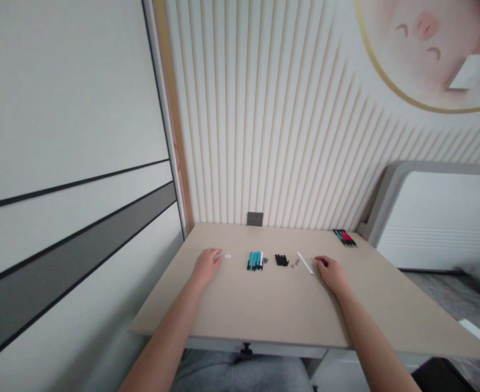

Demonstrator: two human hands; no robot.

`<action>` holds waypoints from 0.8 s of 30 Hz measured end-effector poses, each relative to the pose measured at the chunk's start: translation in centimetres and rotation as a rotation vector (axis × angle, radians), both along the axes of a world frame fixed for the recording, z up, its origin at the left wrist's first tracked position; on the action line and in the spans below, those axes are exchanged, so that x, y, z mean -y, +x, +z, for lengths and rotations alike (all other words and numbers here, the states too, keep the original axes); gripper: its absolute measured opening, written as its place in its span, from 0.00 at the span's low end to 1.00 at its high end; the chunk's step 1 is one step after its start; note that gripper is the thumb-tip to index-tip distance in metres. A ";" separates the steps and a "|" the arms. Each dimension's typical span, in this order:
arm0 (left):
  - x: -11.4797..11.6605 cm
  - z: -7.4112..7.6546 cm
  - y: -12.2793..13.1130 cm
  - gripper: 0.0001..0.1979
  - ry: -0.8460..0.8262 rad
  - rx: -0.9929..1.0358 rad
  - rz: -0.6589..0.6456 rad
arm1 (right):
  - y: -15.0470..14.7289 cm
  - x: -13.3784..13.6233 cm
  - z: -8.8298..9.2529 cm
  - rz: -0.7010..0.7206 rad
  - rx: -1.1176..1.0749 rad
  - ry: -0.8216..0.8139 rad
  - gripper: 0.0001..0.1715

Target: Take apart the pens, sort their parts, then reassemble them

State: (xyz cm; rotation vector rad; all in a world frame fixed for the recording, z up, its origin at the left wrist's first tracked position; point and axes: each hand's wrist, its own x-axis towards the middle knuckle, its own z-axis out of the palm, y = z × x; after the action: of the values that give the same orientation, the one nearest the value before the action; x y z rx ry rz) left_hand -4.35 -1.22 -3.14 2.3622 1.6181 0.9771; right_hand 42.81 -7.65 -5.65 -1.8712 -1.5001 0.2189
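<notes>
My left hand (206,265) rests on the left part of the table, its thumb and forefinger apart. Right by its fingertips lie small white pieces (227,256). On the right, my right hand (331,272) lies with loosely bent, parted fingers, and I make out nothing held in it. Beside it a slim white stick (305,263) lies at a slant. Between the hands are blue-and-black pen barrels (254,260) with a white one (261,260) alongside, small grey parts (265,261), a row of short black tubes (281,260) and more tiny grey parts (295,263).
Several blue and red pens (345,238) lie at the table's back right corner. The beige table (264,310) meets a ribbed wall with a dark socket (255,219). A white cabinet (77,245) stands at the left, and a bed headboard (448,218) at the right.
</notes>
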 end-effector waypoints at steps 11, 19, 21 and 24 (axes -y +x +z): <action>3.9 2.6 5.3 0.17 0.200 -0.314 -0.386 | 0.4 -0.5 -0.4 0.024 0.028 -0.016 0.23; 3.8 1.8 7.2 0.12 0.122 -0.329 -0.367 | 0.5 -0.3 -0.3 0.043 0.044 -0.023 0.22; 3.6 1.8 7.0 0.11 0.108 -0.314 -0.349 | 0.5 -0.2 -0.3 0.041 0.041 -0.024 0.22; 3.6 1.7 6.9 0.10 0.098 -0.306 -0.325 | 0.4 -0.2 -0.3 0.047 0.037 -0.012 0.22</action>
State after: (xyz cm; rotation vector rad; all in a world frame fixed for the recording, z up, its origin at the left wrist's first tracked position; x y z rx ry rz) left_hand 2.53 -4.83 -1.43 2.8366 1.2257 0.6711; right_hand 43.18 -7.42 -5.92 -1.8601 -1.5715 0.2166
